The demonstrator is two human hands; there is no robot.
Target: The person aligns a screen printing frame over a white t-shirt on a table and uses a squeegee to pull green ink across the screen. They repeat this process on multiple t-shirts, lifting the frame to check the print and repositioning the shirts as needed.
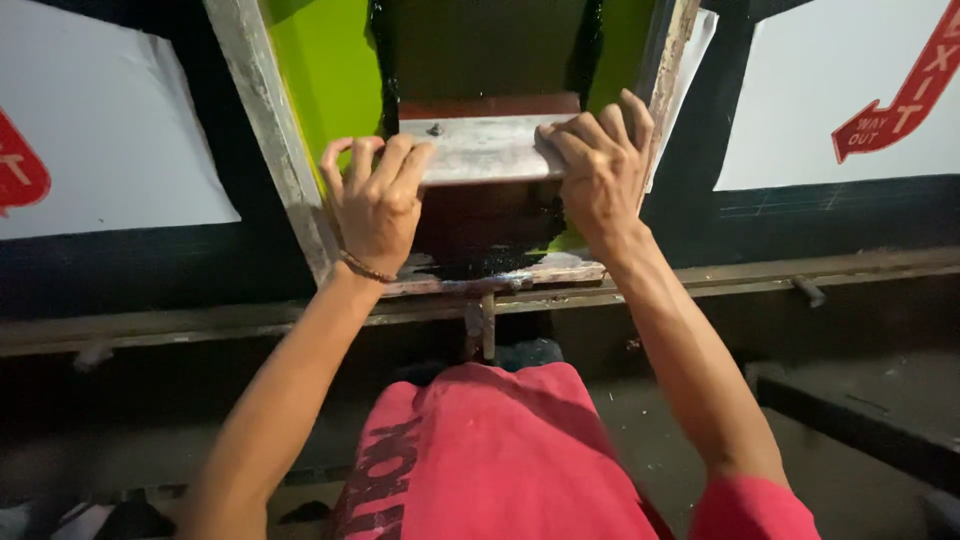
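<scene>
Head view: both hands grip a wooden squeegee [487, 148] that lies crosswise inside a screen-printing frame [268, 120]. The left hand [377, 200] is clenched over the squeegee's left end, fingers curled over its top edge; a thin beaded bracelet [365, 268] circles that wrist. The right hand [598, 170] is clenched over the right end in the same way. The squeegee sits near the frame's near rail, on mesh that is green at the sides and coated with dark ink [480, 235] in the middle; a pool of that ink lies between the squeegee and the near rail.

The frame rests on a dark worktop [800, 225], close to its near edge. White printed sheets with red arrow-shaped signs lie on either side: one [100, 130] toward the worktop's left end, one [850, 90] toward its right, each just beside the frame. A wooden rail [750, 275] runs along the worktop's near edge, under the wrists. Below it shows the person's red shirt [490, 460].
</scene>
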